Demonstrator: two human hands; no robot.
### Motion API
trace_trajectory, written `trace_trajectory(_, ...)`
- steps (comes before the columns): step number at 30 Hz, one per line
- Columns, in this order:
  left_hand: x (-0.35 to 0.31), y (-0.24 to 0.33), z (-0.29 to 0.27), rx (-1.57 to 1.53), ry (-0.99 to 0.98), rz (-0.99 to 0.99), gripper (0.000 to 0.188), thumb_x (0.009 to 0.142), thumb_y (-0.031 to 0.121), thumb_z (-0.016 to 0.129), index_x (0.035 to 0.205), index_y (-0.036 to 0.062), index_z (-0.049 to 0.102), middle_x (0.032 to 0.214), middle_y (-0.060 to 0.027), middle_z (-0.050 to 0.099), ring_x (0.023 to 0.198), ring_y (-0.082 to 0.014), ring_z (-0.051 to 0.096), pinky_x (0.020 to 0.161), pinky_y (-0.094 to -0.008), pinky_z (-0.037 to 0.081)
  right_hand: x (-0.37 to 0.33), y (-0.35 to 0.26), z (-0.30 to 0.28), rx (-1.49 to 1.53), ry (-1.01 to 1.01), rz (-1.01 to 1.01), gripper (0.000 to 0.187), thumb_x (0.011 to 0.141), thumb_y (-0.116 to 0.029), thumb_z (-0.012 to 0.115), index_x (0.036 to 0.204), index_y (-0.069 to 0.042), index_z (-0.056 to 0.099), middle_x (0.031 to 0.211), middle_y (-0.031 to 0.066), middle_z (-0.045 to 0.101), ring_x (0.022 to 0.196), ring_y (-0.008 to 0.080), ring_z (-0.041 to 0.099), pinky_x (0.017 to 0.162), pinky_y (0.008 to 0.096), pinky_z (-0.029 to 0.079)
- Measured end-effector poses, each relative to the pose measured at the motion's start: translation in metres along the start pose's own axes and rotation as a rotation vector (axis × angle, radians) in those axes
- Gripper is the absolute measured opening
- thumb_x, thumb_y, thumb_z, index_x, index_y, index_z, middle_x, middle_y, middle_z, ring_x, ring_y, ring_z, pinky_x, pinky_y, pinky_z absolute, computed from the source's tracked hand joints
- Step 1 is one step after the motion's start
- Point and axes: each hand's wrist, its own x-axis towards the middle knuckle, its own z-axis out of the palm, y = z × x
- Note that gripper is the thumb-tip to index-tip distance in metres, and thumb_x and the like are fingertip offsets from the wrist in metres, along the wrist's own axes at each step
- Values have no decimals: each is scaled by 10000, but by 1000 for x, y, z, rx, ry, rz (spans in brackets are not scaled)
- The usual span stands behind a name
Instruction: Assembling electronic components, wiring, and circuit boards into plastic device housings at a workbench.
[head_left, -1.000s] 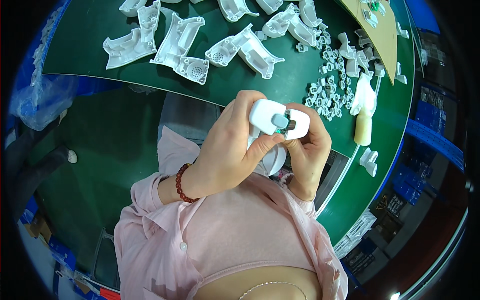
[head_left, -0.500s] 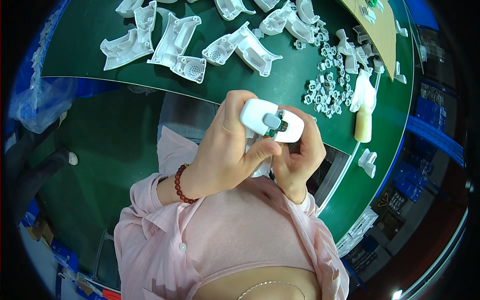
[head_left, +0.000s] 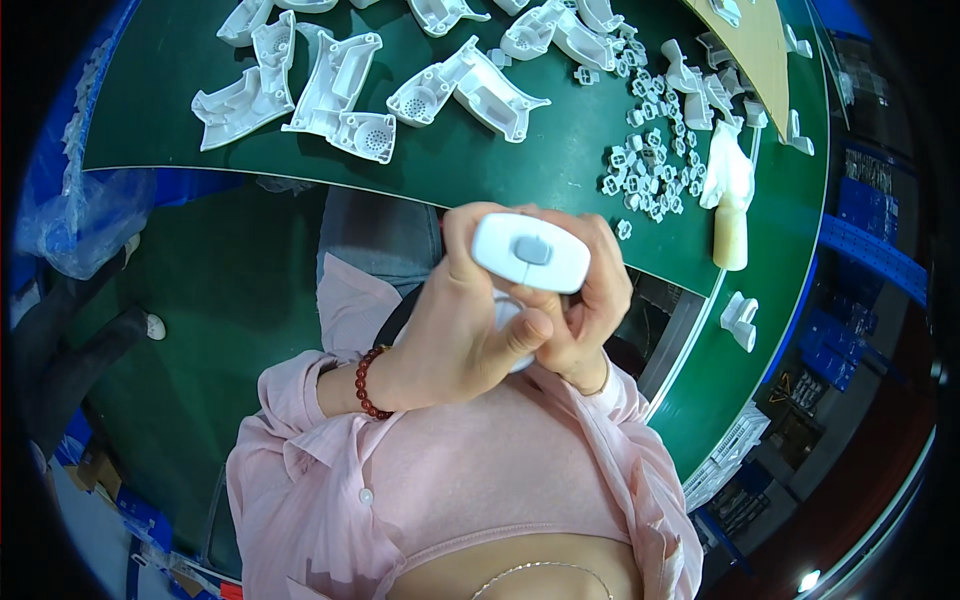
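Between my two hands is a white plastic device housing (head_left: pixel 497 245) with a rounded oval end and a grey button (head_left: pixel 532 250) in its middle. My left hand (head_left: pixel 450 335), with a red bead bracelet at the wrist, is closed round the left side, its thumb low in front. My right hand (head_left: pixel 590 320) grips the right side, fingers curled behind and beneath. A thin seam runs down from the button, where two shell halves meet. The lower body of the housing is mostly hidden by my fingers.
White shell halves (head_left: pixel 335 85) lie across the green table (head_left: pixel 300 170). Small grey-white parts (head_left: pixel 650 175) are heaped at the right, near a cream-coloured bottle (head_left: pixel 731 240) with a white cover. A single white shell (head_left: pixel 739 321) lies near the right edge. Another person's leg (head_left: pixel 100 345) shows at left.
The two halves of the white housing have come together round the grey button, covering the gap and green circuit board. Both hands have shifted slightly left and closer together.
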Motion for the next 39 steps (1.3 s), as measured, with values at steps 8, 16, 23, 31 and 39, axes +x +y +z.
trace_trajectory(8,17,0,5,14,-74,144,1177,698,562,848,1452,-61,193,1416,-233,323,1297,-339,406,1066,-441,367,10,0,-7,570,35,248,476,857,-131,746,1248,49,544,1176,183,656,1156,297,632,1019,402,476)
trace_trajectory(16,7,2,21,588,63,201,801,600,247,958,1218,37,494,1110,-144,582,973,-293,621,855,-379,515,-4,28,1,1145,322,498,461,844,-123,758,1166,-39,439,1260,186,578,1096,271,638,944,413,543)
trace_trajectory(23,14,-7,43,676,-63,468,792,642,74,880,1305,-10,455,1206,-199,592,1030,-339,634,901,-412,509,0,51,-36,1491,101,285,562,854,-438,662,1160,20,548,961,118,617,830,164,585,731,272,489)
trace_trajectory(31,49,18,55,677,-317,571,831,749,88,824,1429,9,353,1464,-239,405,1239,-385,510,1014,-457,451,-37,120,-203,713,940,-4,524,806,-430,547,1091,9,575,880,110,587,838,217,569,771,341,471)
trace_trajectory(39,53,18,42,722,-297,376,602,785,37,762,1325,-1,498,1366,-202,512,1055,-319,634,908,-384,515,-79,318,-353,32,1717,239,433,963,-266,646,1222,49,500,1102,146,598,937,204,591,825,321,505)
